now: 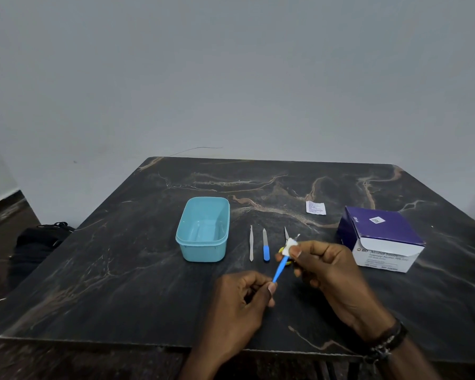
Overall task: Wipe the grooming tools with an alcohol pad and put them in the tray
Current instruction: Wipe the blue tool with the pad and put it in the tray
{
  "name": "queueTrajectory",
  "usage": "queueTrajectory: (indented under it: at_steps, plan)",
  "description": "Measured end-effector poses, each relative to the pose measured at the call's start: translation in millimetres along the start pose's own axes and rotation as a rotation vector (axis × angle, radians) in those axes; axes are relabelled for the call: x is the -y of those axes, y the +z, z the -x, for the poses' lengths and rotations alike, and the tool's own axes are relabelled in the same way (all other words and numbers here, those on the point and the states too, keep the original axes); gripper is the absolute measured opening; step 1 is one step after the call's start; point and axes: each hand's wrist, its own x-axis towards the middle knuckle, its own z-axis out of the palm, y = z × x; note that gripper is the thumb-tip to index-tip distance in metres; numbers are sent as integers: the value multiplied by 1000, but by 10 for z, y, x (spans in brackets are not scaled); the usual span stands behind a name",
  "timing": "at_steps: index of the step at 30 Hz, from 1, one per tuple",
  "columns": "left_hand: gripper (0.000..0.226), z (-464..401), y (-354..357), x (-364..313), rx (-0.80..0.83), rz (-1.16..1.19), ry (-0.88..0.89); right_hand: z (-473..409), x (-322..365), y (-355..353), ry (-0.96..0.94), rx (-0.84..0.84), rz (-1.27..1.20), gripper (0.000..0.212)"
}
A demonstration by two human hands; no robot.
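Observation:
My left hand (pixel 244 294) pinches the lower end of a thin blue-handled tool (pixel 280 268), which slants up to the right. My right hand (pixel 327 267) presses a white alcohol pad (pixel 291 246) around the tool's upper end, whose metal tip pokes out above the pad. On the dark marble table (pixel 121 270) lie silver tweezers (pixel 251 246), a blue-handled nail file (pixel 265 246) and small scissors (pixel 286 233) with yellow handles, mostly hidden behind the pad. A light blue plastic tray (pixel 203 229) stands left of them with nothing inside.
A purple and white box of alcohol swabs (pixel 381 238) sits at the right, its flap open. A torn white pad wrapper (pixel 316 208) lies behind the tools. A black bag (pixel 39 242) rests on the floor to the left. The wall is just behind the table.

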Motion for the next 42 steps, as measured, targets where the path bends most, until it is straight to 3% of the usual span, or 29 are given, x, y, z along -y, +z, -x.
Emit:
queueTrajectory:
  at_steps: [8, 13, 19, 25, 32, 37, 42]
  plan:
    - [11, 2, 6, 1, 14, 23, -21, -18, -22, -8, -24, -26, 13, 38]
    - [14, 5, -1, -8, 16, 3, -13, 35, 7, 26, 3, 117, 67, 22]
    - [7, -2, 3, 0, 18, 29, -29, -8, -15, 25, -40, -2, 47, 38]
    - [7, 10, 0, -10, 5, 42, -21, 23, -8, 56, -6, 91, 60, 15]
    - [6, 8, 8, 2, -20, 57, -49, -16, -35, 24, -45, -58, 42, 29]
    - [8, 4, 7, 1, -28, 50, -59, 29, -6, 48, -19, 79, 67, 19]
    - [8, 1, 13, -2, -32, 51, -64, -19, -25, 32, -46, -73, 55, 23]
